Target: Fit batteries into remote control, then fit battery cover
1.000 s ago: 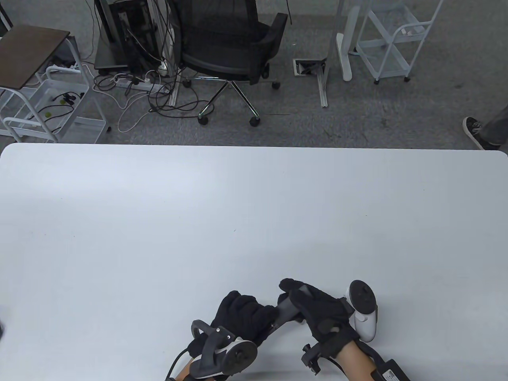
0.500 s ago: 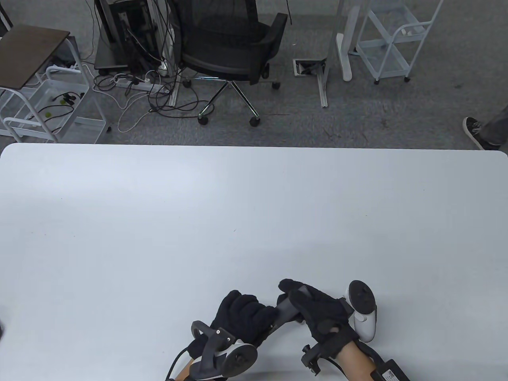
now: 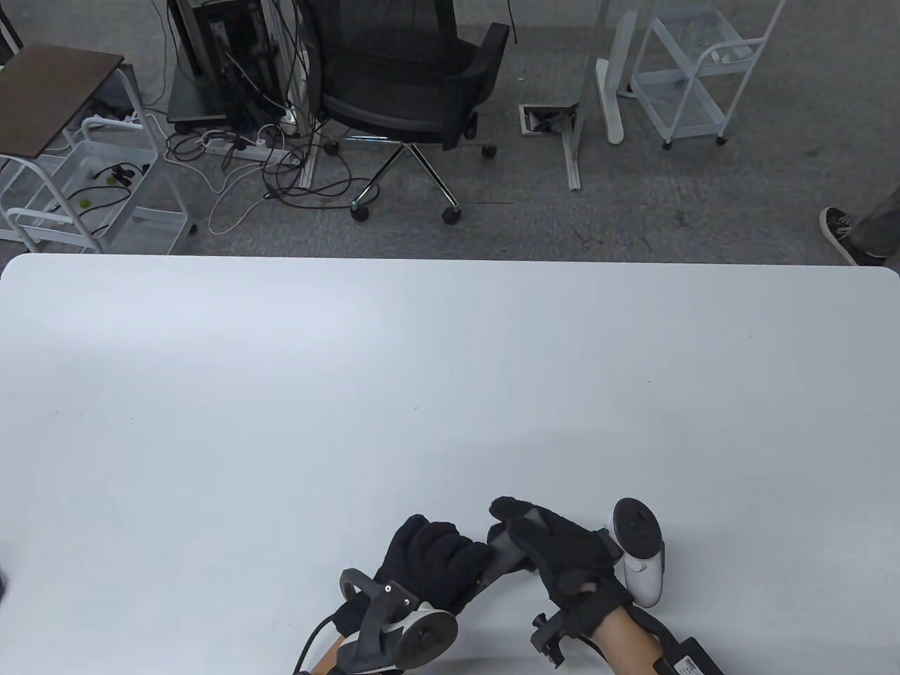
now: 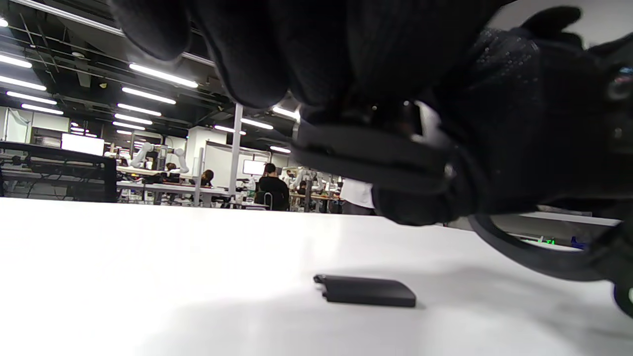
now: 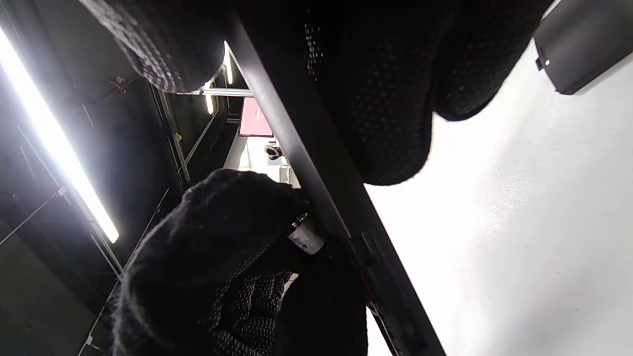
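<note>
Both your hands barely shift at the lower centre: right hand point(image 3: 562, 555) grips the remote point(image 3: 508, 550), left hand point(image 3: 432, 555) pinches a battery point(image 5: 306, 238) at it; cover point(image 4: 368, 290) lies on the table point(image 3: 281, 394), unfitted.

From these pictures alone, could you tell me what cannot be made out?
- Remote control, table view: mostly covered by both gloved hands.
- Battery, right wrist view: only its tip shows beside the left hand.
- Battery cover, table view: hidden beneath the hands.

Battery cover point(image 4: 366, 290) flat on table point(image 4: 148, 277)
</note>
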### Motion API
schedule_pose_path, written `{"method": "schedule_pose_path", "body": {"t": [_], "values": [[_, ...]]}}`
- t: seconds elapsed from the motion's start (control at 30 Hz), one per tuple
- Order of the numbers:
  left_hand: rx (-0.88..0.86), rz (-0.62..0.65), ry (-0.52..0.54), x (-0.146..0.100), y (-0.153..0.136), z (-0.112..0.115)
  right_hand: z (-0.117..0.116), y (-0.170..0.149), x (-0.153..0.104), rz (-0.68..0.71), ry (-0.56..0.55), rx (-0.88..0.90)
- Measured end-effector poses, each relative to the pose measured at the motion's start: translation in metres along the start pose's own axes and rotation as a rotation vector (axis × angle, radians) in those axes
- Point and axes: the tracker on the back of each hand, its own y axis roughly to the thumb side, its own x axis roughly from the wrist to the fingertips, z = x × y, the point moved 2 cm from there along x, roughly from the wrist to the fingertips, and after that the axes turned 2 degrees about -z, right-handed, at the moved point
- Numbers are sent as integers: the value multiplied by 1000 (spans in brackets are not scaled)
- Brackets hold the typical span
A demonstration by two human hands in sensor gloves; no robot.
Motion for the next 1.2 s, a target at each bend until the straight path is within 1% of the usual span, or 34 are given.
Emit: {"method": "schedule_pose_path", "body": {"t": [0.6, 0.97, 1.1, 1.2], "values": [[-7, 7, -4, -1, -1, 0, 6, 4, -3, 27, -20, 8], [-25, -11, -43, -1, -5, 3, 12, 6, -4, 44, -45, 5], [-42, -16, -51, 0, -6, 3, 16, 7, -6, 44, -48, 50], [-51, -18, -53, 0, -7, 4, 16, 9, -7, 53, -54, 34]]}}
